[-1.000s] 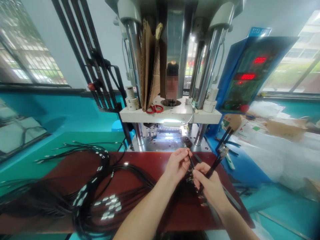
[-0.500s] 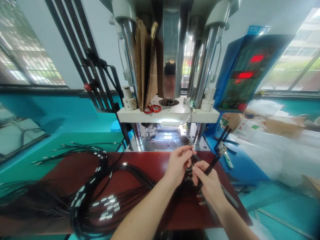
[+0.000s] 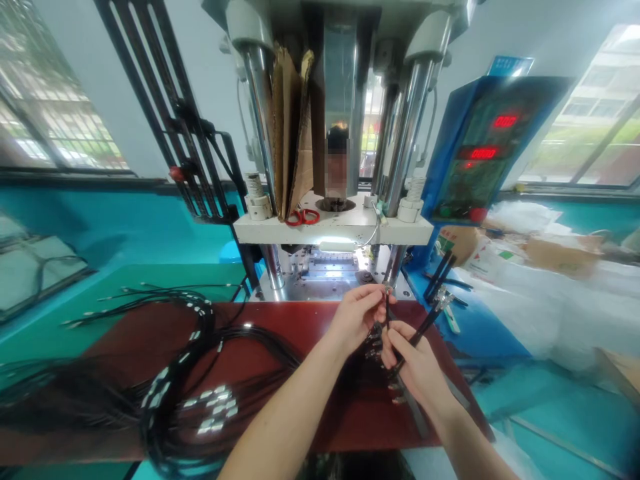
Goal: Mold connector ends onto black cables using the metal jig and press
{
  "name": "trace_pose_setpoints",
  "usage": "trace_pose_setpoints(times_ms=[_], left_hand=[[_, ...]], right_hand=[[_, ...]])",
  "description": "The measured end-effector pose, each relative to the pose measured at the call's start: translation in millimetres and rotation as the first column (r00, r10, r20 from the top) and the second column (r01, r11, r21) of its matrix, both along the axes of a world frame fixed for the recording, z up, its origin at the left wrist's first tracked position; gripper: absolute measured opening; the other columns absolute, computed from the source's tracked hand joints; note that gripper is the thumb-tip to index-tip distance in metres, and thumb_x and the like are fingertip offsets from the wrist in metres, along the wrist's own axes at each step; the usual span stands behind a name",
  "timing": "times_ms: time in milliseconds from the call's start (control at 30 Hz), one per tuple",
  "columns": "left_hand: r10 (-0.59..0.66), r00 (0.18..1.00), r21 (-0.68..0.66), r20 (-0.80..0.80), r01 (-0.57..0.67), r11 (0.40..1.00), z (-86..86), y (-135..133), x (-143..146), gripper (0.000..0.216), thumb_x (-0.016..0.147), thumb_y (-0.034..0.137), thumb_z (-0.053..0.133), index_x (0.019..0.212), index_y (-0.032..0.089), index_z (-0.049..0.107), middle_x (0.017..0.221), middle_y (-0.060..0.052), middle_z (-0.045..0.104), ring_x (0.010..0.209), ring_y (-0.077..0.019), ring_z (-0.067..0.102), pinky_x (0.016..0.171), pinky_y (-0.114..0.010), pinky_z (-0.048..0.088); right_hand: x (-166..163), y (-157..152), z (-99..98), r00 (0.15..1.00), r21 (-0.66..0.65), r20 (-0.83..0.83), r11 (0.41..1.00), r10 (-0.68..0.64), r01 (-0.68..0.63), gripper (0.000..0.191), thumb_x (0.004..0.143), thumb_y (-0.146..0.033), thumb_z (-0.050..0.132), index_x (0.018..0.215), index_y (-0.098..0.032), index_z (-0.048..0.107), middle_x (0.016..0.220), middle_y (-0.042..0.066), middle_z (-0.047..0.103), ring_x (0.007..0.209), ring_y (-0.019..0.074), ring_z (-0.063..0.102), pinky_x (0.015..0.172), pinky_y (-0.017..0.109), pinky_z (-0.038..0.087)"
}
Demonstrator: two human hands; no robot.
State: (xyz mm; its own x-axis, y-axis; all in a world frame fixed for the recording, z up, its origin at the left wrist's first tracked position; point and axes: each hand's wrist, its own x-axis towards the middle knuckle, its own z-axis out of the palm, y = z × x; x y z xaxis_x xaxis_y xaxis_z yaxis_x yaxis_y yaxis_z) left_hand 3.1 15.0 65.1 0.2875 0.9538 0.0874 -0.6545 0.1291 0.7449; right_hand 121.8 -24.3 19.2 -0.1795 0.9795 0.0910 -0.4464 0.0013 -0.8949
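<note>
My left hand (image 3: 356,319) is closed, its thumb and finger pinching a thin black cable (image 3: 387,313) near a small metal fitting. A dark length rises above the fingertips toward the press. Just to the right and lower, my right hand (image 3: 413,353) grips the same cable lower down. Through that hand also runs a bundle of black cables (image 3: 427,321), slanting up to the right, with shiny metal connectors (image 3: 442,298) on it. More metal connectors (image 3: 373,343) lie beneath the hands, partly covered by the fingers.
A looped bundle of black cables (image 3: 173,373) with white labels covers the left of the red-brown tabletop (image 3: 280,312). Behind stands a press with a white plate (image 3: 280,230) carrying red-handled scissors (image 3: 303,217) and cardboard. A blue control box (image 3: 493,147) and plastic bags (image 3: 540,300) are at right.
The black cable between my hands is now more upright, and a length shows above my left fingertips. My right hand has shifted slightly lower, with the bundle still in it. The view has turned slightly.
</note>
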Motion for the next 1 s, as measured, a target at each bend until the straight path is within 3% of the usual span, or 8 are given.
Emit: trace_pose_setpoints(times_ms=[67, 167, 433, 800, 1000], left_hand=[[-0.119, 0.990, -0.035, 0.080, 0.122, 0.992, -0.1, 3.0, -4.8, 0.025, 0.066, 0.021, 0.069, 0.086, 0.007, 0.065, 0.074, -0.008, 0.064, 0.051, -0.0037, 0.049, 0.050, -0.015, 0.041], [-0.186, 0.974, -0.083, 0.129, 0.197, 0.977, -2.7, 7.8, -7.6, 0.022, 0.064, 0.016, 0.071, 0.083, 0.007, 0.065, 0.069, -0.004, 0.062, 0.050, -0.0021, 0.050, 0.051, -0.013, 0.043], [-0.058, 0.987, -0.103, 0.149, 0.074, 0.992, -8.9, 10.8, 1.9, 0.014, 0.063, 0.014, 0.071, 0.072, 0.007, 0.062, 0.066, -0.004, 0.061, 0.047, -0.0014, 0.046, 0.044, -0.011, 0.039], [-0.021, 0.968, -0.218, 0.248, 0.077, 0.973, -7.5, 7.7, 3.8, 0.009, 0.061, 0.008, 0.067, 0.063, 0.010, 0.058, 0.060, 0.000, 0.057, 0.047, -0.0025, 0.045, 0.040, -0.011, 0.034], [0.004, 0.979, -0.193, 0.205, 0.036, 0.980, -10.1, 4.3, 4.1, 0.013, 0.065, 0.016, 0.068, 0.074, 0.008, 0.062, 0.066, -0.002, 0.058, 0.049, -0.0023, 0.044, 0.044, -0.013, 0.036]], right_hand=[[0.1, 0.6, -0.2, 1.000, -0.009, -0.024, 1.000, 0.012, -0.012, 0.012, 0.081, -0.028, 0.059, 0.077, -0.017, 0.057, 0.059, -0.004, 0.047, 0.043, 0.0058, 0.038, 0.044, 0.022, 0.031], [-0.3, 1.8, -0.2, 0.999, -0.016, -0.037, 1.000, 0.011, -0.011, 0.011, 0.081, -0.027, 0.059, 0.076, -0.017, 0.057, 0.058, -0.005, 0.046, 0.042, 0.0055, 0.037, 0.043, 0.022, 0.030], [-0.6, 4.0, -2.3, 1.000, 0.001, -0.005, 1.000, -0.027, 0.027, 0.013, 0.080, -0.028, 0.060, 0.074, -0.017, 0.058, 0.057, -0.005, 0.045, 0.041, 0.0051, 0.037, 0.042, 0.021, 0.030], [-1.3, 5.7, -8.4, 0.997, 0.047, 0.059, 0.998, -0.040, 0.037, 0.014, 0.081, -0.029, 0.059, 0.074, -0.017, 0.058, 0.054, -0.006, 0.044, 0.041, 0.0052, 0.038, 0.041, 0.021, 0.033], [-1.0, 6.5, -8.5, 0.995, 0.041, 0.067, 0.997, -0.074, 0.072, 0.015, 0.081, -0.028, 0.059, 0.072, -0.017, 0.057, 0.055, -0.006, 0.045, 0.041, 0.0053, 0.040, 0.042, 0.021, 0.033]])
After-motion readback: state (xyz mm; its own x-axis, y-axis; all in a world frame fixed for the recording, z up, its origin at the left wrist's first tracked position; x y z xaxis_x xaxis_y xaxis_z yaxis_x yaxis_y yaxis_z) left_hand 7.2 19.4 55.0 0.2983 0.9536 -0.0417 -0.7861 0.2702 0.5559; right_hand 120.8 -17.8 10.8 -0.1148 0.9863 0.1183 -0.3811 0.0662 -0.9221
